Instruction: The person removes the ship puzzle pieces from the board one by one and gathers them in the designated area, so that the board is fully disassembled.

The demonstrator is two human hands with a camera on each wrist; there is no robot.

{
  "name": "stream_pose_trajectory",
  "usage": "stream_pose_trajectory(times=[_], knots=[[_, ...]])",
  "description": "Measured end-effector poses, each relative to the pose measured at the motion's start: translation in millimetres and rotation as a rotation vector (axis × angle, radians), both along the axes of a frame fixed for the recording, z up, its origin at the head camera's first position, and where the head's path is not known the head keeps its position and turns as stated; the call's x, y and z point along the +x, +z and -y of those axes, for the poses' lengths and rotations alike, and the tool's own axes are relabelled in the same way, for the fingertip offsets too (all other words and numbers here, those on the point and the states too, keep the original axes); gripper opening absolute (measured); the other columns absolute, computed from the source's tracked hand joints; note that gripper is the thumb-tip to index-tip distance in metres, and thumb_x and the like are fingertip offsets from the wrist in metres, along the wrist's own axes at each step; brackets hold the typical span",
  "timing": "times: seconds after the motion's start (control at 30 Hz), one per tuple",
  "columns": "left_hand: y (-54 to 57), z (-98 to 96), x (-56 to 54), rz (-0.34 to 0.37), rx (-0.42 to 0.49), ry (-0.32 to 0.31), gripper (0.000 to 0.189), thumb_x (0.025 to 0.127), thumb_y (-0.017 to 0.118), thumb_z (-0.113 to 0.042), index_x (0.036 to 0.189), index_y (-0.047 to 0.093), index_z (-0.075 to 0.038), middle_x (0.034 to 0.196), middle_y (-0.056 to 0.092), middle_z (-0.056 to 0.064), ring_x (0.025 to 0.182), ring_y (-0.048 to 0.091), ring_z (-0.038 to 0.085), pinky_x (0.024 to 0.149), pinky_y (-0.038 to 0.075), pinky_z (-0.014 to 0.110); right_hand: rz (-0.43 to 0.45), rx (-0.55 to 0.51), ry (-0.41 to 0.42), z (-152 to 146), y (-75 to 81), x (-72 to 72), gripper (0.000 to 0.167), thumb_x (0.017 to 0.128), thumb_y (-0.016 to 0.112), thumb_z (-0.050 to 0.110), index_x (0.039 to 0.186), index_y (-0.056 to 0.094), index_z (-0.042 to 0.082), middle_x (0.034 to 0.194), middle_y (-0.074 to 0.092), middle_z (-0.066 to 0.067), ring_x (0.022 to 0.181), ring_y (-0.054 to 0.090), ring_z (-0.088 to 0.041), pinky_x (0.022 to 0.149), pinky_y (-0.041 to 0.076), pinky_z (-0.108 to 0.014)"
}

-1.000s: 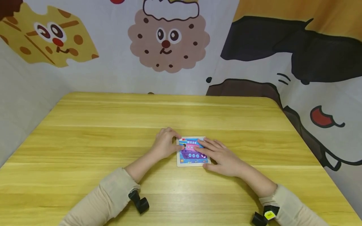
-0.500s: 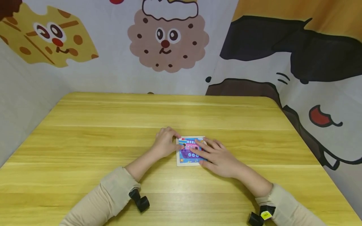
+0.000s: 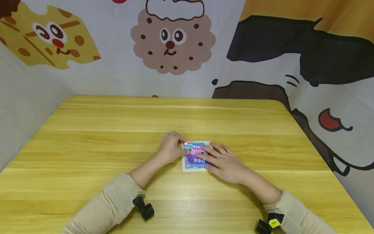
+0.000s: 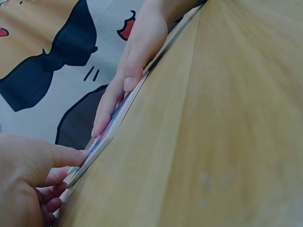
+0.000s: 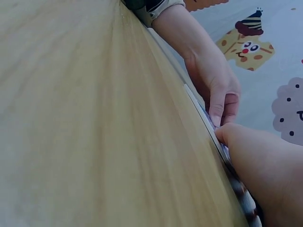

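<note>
A small square puzzle board point(image 3: 194, 166) lies flat on the wooden table, with a pale border and a pink, purple and blue ship picture. My left hand point(image 3: 170, 148) grips its left edge, thumb on the picture and forefinger at the upper left corner. In the left wrist view, the other fingers point(image 4: 53, 191) of that hand curl beside the board's edge. My right hand point(image 3: 229, 165) rests on the right part of the picture with fingers spread and fairly straight, hiding that side. The right wrist view shows the board point(image 5: 199, 106) nearly edge-on.
The wooden table point(image 3: 117, 113) extends around the board on all sides. Behind it hangs a cloth point(image 3: 117, 65) printed with cartoon figures. Each sleeve carries a black strapped device, one on the left wrist point(image 3: 143, 208) and one on the right point(image 3: 268, 223).
My right hand has slid slightly left over the picture, and its thumb has come onto the board's lower part. The left hand keeps its place at the left edge.
</note>
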State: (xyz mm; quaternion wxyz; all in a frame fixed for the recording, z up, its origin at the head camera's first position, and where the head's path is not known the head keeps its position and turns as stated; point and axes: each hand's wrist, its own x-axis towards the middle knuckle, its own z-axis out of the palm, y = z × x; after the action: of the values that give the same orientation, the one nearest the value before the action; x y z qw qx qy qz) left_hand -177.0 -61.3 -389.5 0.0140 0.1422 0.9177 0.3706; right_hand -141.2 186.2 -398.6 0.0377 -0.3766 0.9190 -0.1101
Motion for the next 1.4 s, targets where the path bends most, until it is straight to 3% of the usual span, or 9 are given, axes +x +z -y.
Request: stream_pose_trajectory(times=[0.4,0.87,1.0,1.17,1.23,1.4], knots=[[-1.0,-0.4,1.2,-0.021,0.01,-0.004,0.038,0.072,0.085,-0.018,0.103,0.069,-0.005,0.108,0.061,0.007,0.106,0.047,0.026,0.097,0.031,0.046,-0.051,-0.01,0.006,4.2,3.2,-0.9,0.046,0.101,0.041,0.04,0.146,0.039,0.035,0.154,0.025,0.013,0.141,0.019,-0.032,0.106,0.017,-0.059],[0.6,0.8,3.6,-0.046,0.022,-0.008,0.037,0.071,0.086,-0.017,0.103,0.07,-0.006,0.111,0.062,0.009,0.106,0.049,0.027,0.096,0.034,0.046,-0.047,0.001,0.006,4.9,3.6,-0.8,0.047,0.101,0.041,0.038,0.148,0.036,0.035,0.154,0.024,0.012,0.141,0.019,-0.032,0.107,0.016,-0.058],[-1.5,2.0,2.2,-0.055,0.084,-0.017,0.033,0.07,0.086,-0.012,0.099,0.071,-0.006,0.103,0.065,0.006,0.102,0.052,0.026,0.095,0.035,0.046,-0.04,-0.004,0.006,5.4,3.5,-1.1,0.047,0.101,0.041,0.037,0.148,0.036,0.035,0.154,0.024,0.012,0.141,0.018,-0.032,0.107,0.015,-0.058],[-7.5,6.3,-2.7,-0.027,0.259,-0.054,0.017,0.076,0.078,0.0,0.091,0.071,-0.004,0.081,0.064,0.0,0.08,0.057,0.018,0.077,0.049,0.034,-0.027,-0.016,0.0,5.7,3.3,-1.1,0.047,0.101,0.041,0.037,0.147,0.037,0.035,0.154,0.024,0.012,0.141,0.017,-0.032,0.107,0.015,-0.058],[-8.2,7.7,-4.1,0.0,0.31,-0.045,0.01,0.08,0.075,0.0,0.089,0.072,-0.005,0.077,0.063,-0.001,0.075,0.057,0.017,0.069,0.05,0.031,-0.02,-0.021,-0.005,5.5,2.9,-1.0,0.047,0.101,0.041,0.037,0.147,0.037,0.036,0.154,0.024,0.013,0.141,0.017,-0.031,0.107,0.014,-0.058],[-5.7,10.4,-5.3,0.046,0.342,0.005,0.003,0.085,0.071,-0.005,0.087,0.074,-0.007,0.079,0.067,-0.001,0.075,0.058,0.017,0.067,0.049,0.03,-0.013,-0.027,-0.012,5.2,2.1,-1.0,0.046,0.101,0.042,0.038,0.147,0.038,0.036,0.154,0.024,0.013,0.141,0.017,-0.031,0.107,0.013,-0.058]])
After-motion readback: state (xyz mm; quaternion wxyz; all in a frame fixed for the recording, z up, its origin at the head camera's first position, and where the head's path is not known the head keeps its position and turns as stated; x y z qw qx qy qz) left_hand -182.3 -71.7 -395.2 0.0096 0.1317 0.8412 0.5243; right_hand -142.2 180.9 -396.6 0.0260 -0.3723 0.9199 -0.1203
